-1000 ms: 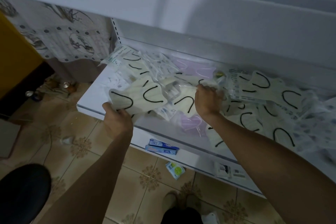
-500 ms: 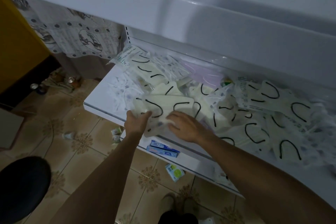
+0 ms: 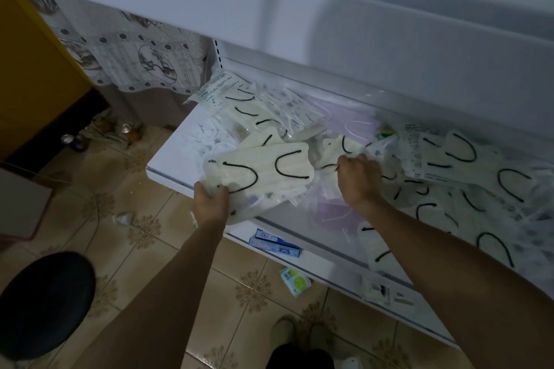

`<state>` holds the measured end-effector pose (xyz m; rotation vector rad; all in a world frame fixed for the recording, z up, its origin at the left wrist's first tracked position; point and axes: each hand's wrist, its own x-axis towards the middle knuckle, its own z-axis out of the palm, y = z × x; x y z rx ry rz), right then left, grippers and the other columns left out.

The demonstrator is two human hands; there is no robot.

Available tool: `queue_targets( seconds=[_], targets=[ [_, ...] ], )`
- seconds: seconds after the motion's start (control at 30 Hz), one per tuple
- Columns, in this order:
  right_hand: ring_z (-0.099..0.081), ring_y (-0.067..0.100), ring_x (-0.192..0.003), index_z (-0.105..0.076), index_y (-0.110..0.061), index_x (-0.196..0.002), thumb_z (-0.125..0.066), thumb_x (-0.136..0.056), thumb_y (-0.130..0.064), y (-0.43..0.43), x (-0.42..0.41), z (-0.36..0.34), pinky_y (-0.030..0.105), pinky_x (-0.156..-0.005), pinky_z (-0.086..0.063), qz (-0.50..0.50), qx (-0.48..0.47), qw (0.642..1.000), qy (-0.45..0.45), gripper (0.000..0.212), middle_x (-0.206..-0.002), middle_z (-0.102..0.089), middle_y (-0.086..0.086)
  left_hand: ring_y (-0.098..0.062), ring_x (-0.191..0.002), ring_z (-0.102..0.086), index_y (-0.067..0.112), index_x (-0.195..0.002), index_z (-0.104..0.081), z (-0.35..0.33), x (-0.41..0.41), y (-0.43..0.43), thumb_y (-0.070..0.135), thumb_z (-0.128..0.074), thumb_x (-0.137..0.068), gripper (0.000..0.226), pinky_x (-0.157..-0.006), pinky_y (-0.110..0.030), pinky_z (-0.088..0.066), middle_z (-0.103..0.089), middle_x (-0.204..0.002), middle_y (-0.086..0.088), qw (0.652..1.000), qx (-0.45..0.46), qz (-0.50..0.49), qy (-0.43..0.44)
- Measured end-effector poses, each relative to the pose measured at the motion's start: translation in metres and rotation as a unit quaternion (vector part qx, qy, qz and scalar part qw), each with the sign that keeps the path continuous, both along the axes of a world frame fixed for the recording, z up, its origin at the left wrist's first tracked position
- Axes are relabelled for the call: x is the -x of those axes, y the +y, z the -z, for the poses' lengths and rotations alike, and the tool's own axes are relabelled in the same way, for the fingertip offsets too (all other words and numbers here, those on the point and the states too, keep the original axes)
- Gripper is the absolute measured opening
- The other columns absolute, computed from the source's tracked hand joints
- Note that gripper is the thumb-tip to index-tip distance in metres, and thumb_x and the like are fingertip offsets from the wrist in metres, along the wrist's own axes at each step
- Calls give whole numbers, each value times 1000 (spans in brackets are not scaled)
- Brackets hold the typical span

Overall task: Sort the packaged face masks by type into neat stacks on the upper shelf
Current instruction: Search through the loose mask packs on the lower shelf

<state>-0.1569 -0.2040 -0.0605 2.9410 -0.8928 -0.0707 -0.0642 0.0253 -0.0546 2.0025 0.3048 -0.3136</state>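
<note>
A loose heap of packaged face masks covers the white shelf (image 3: 168, 159). Most are cream masks with black ear loops (image 3: 485, 177); a few are lilac masks (image 3: 356, 120) and white printed ones (image 3: 198, 141). My left hand (image 3: 209, 201) grips a stack of cream masks (image 3: 263, 168) at the shelf's front edge. My right hand (image 3: 358, 180) pinches another cream mask packet (image 3: 341, 147) in the middle of the heap; its fingertips are hidden among the packets.
Another white shelf (image 3: 299, 9) overhangs close above. Below, a lower shelf carries a blue box (image 3: 274, 244) and small packets (image 3: 295, 280). A black stool (image 3: 45, 302) stands at lower left on the tiled floor, with cans (image 3: 72, 139) by a yellow cabinet (image 3: 36, 69).
My left hand has drawn its cream stack up and toward the shelf's front edge. My right hand has left that stack and moved right into the heap, where it pinches another packet.
</note>
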Motion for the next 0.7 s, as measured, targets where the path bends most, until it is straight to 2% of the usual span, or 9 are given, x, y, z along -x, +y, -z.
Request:
queue_targets(
  seconds=[0.07, 0.17, 0.27, 0.3, 0.37, 0.43, 0.53, 0.6, 0.7],
  targets=[
    [-55, 34, -105, -60, -2, -107, -43, -95, -10, -1, -8, -7, 41, -93, -39, 74, -33, 991, -103, 23, -103, -66, 19, -33, -112, -50, -2, -123, -43, 0, -3, 5, 14, -51, -92, 36, -79, -31, -39, -51, -123, -21, 1000, 0, -4, 0],
    [-54, 37, -106, -58, 2, -109, -40, -97, -16, 6, -28, -16, 44, -96, -38, 178, -123, 941, -261, 28, -106, -64, 24, -34, -111, -50, -1, -123, -41, -2, -2, 3, 13, -46, -94, 33, -80, -33, -40, -52, -122, -21, 1000, -3, -4, 4],
    [-57, 35, -99, -60, -2, -103, -37, -95, -23, 28, -45, -25, 44, -87, -41, 80, -174, 931, -312, 32, -101, -65, 20, -35, -109, -51, 0, -121, -42, -4, 2, -5, 13, -42, -95, 30, -85, -36, -42, -52, -120, -22, 999, 19, -6, 28],
    [-57, 33, -98, -62, -5, -102, -39, -95, -23, 40, -47, -24, 45, -87, -43, 9, -202, 932, -300, 30, -99, -65, 16, -34, -108, -51, 2, -119, -45, -3, 3, -8, 15, -41, -95, 28, -88, -39, -43, -53, -118, -21, 999, 36, 0, 37],
    [-56, 27, -100, -62, -8, -106, -47, -95, -20, 66, -46, -16, 46, -89, -44, -140, -273, 932, -192, 22, -104, -64, 11, -34, -112, -50, 13, -114, -51, -6, 5, -17, 32, -40, -95, 29, -95, -45, -42, -53, -120, -16, 992, 91, 6, 82],
    [-50, 25, -112, -57, -10, -118, -57, -89, -29, 87, -40, -5, 45, -97, -41, -241, -302, 921, -56, 35, -122, -56, 9, -33, -119, -47, 21, -125, -52, -6, 7, -26, 57, -39, -90, 52, -102, -48, -39, -50, -130, -10, 982, 130, 4, 135],
    [-22, 23, -138, -36, -16, -140, -64, -80, -49, 93, -27, 7, 49, -113, -23, -269, -265, 926, 15, 73, -150, -27, 5, -33, -117, -48, 13, -127, -49, -6, 9, -33, 64, -43, -86, 65, -100, -46, -40, -50, -130, -12, 989, 79, 37, 117],
    [-10, 20, -143, -31, -20, -144, -64, -82, -46, 85, -16, 11, 50, -115, -14, -257, -254, 932, 8, 75, -156, -15, 3, -32, -115, -50, 16, -125, -52, -4, 11, -34, 75, -44, -76, 77, -100, -49, -42, -53, -129, -10, 987, 98, 40, 124],
    [-7, 22, -145, -33, -21, -145, -63, -87, -37, 77, -4, 12, 47, -114, -22, -258, -256, 932, -3, 67, -158, -9, 6, -26, -105, -59, 26, -113, -60, 0, 13, -36, 83, -46, -65, 76, -95, -47, -47, -63, -116, -4, 972, 173, 39, 157]
  ],
)
